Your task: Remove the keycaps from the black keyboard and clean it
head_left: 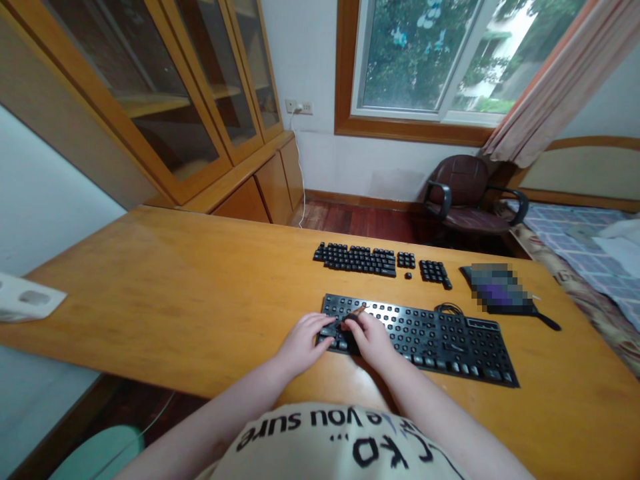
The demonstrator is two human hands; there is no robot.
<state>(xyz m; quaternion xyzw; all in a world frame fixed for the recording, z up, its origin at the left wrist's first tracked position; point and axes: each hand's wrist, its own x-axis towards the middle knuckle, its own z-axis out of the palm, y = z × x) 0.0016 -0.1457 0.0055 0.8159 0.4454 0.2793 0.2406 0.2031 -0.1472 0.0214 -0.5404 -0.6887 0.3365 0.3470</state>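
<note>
A black keyboard (417, 337) lies on the wooden desk in front of me, most of its keycaps off, with a row of caps still on along the near edge. My left hand (301, 341) rests at its left end, fingers stretched over the keys and thumb apart. Over the left part of the keyboard, my right hand (371, 339) is closed on a small dark tool with a thin brownish end (357, 311); its exact kind is unclear. Beyond the keyboard, loose black keycaps (357, 259) are laid out in keyboard order.
A number-pad block of keycaps (434, 273) and a dark pouch (500, 290), partly pixelated, are at the right of the desk (200, 280). A white object (30, 298) sits at the left edge. A coiled cable (449, 308) lies behind the keyboard. An armchair (463, 193) stands beyond.
</note>
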